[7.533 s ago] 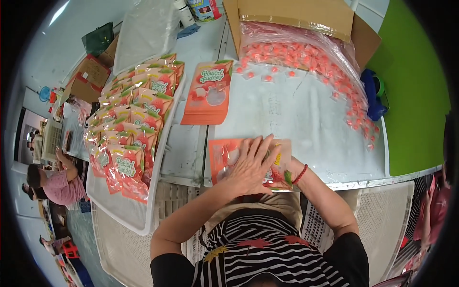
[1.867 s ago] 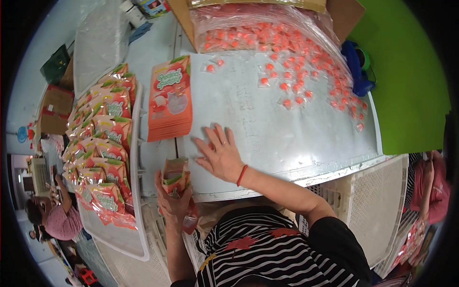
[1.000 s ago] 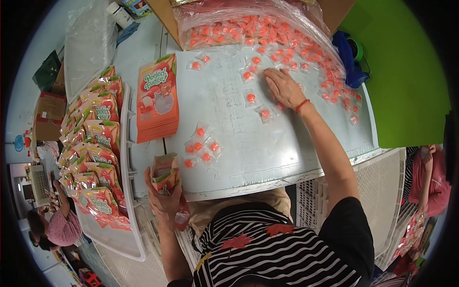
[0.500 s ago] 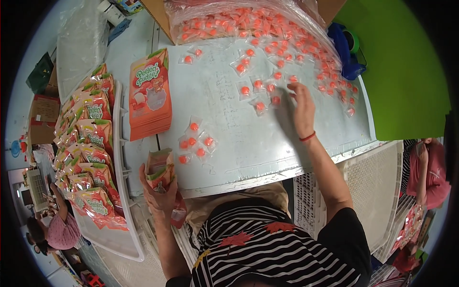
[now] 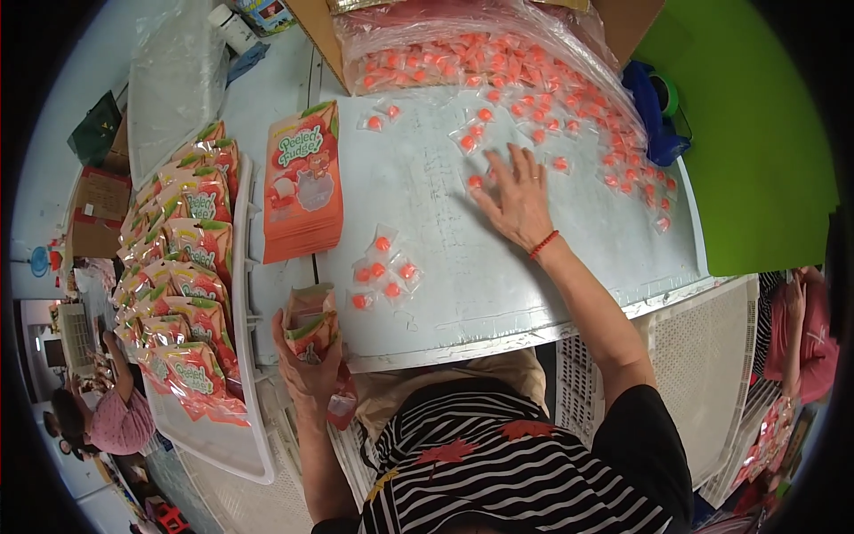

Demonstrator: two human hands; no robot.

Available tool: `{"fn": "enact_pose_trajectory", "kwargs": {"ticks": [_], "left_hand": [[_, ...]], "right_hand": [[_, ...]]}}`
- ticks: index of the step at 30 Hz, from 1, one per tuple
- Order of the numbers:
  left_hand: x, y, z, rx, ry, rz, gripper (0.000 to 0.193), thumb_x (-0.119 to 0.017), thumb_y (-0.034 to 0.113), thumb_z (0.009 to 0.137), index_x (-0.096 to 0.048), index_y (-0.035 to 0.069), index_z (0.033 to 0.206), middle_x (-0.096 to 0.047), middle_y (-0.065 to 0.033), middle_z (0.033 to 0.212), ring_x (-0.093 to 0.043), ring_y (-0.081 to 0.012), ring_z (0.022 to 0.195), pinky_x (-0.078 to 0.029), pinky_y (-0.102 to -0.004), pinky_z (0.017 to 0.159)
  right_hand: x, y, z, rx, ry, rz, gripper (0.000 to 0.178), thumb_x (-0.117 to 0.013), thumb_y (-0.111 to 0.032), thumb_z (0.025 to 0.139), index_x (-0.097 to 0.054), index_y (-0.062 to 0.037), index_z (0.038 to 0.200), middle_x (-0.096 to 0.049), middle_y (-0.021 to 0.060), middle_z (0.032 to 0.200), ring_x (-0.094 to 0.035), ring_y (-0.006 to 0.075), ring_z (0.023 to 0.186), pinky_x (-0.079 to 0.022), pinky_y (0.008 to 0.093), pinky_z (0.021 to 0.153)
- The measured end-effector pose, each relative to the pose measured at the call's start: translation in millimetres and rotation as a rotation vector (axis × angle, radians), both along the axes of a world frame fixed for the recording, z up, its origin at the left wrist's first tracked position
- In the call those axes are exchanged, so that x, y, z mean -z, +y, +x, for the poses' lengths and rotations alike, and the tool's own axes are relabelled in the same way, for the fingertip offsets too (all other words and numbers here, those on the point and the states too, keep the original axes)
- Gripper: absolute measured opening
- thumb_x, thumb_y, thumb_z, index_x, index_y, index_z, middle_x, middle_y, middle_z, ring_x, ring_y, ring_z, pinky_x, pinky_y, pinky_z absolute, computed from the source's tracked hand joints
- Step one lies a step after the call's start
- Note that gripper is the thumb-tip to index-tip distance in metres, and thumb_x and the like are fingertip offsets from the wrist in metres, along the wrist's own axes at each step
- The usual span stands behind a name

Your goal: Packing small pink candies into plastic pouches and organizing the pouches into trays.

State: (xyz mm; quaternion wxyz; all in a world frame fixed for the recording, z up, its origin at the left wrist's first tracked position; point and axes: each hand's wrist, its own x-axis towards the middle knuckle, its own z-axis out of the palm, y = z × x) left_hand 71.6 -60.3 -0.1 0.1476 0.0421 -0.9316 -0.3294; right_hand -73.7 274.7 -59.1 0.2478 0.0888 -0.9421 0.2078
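My left hand (image 5: 307,367) is closed around an upright pink pouch (image 5: 311,331) at the table's near left edge; the pouch's mouth gapes upward. Over the middle of the table, my right hand (image 5: 518,203) lies palm down with its fingers spread. Individually wrapped red candies are partly covered by it, and one wrapped candy (image 5: 474,182) shows beside its thumb. A small group of wrapped candies (image 5: 377,271) lies between my two hands, just right of the pouch. Beyond the pouch rests a stack of flat pink pouches (image 5: 303,182).
A cardboard box (image 5: 322,40) at the far side spills a heap of wrapped candies (image 5: 534,80) from a clear liner. On the left, a white tray (image 5: 258,445) holds rows of plump pouches (image 5: 197,280). A blue tape dispenser (image 5: 654,116) stands far right. Other people work on both sides.
My right hand has moved left, and its fingers have spread over the loose candies. My left hand keeps its hold on the pouch. The whole view has shifted slightly.
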Motion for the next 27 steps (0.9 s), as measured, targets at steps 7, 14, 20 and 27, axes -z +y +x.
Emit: {"fn": "enact_pose_trajectory", "kwargs": {"ticks": [7, 14, 20, 27], "left_hand": [[1.4, 4.6, -5.1, 0.017, 0.025, 0.026, 0.086, -0.078, 0.01, 0.065, -0.032, 0.004, 0.137, -0.054, -0.0243, 0.118, -0.057, -0.0388, 0.105, -0.046, -0.0416, 0.089], [1.3, 0.5, -10.7, 0.025, 0.063, 0.019, 0.083, -0.077, 0.007, 0.065, -0.033, 0.004, 0.136, -0.058, -0.0201, 0.112, -0.06, -0.0321, 0.1, -0.048, -0.0374, 0.087], [8.4, -11.9, 1.5, -0.032, 0.015, 0.027, 0.085, -0.079, 0.012, 0.064, -0.032, 0.003, 0.135, -0.054, -0.0247, 0.117, -0.057, -0.0406, 0.104, -0.047, -0.0423, 0.088], [10.9, -13.6, -3.2, -0.056, -0.01, 0.079, 0.088, -0.08, 0.013, 0.065, -0.031, 0.003, 0.137, -0.054, -0.0244, 0.118, -0.057, -0.0401, 0.105, -0.047, -0.0421, 0.088]], "right_hand": [[13.0, -58.1, 23.1, -0.085, -0.051, 0.112, 0.029, -0.059, -0.028, 0.084, -0.059, -0.0149, 0.11, -0.048, 0.0127, 0.122, -0.04, 0.0364, 0.117, -0.036, 0.0497, 0.09], [11.7, -117.9, 29.7, -0.276, -0.011, -0.05, 0.035, -0.059, -0.022, 0.084, -0.057, -0.0114, 0.117, -0.051, 0.0164, 0.121, -0.044, 0.0357, 0.116, -0.037, 0.0512, 0.09], [5.3, -9.4, -93.9, 0.027, 0.07, -0.15, 0.031, -0.052, -0.011, 0.084, -0.053, 0.0031, 0.112, -0.053, 0.0233, 0.118, -0.05, 0.0404, 0.109, -0.039, 0.0477, 0.093], [38.3, 29.9, -124.8, -0.018, 0.0, 0.137, 0.033, -0.049, -0.008, 0.087, -0.049, 0.0013, 0.119, -0.053, 0.0196, 0.122, -0.051, 0.034, 0.112, -0.037, 0.0485, 0.099]]}}
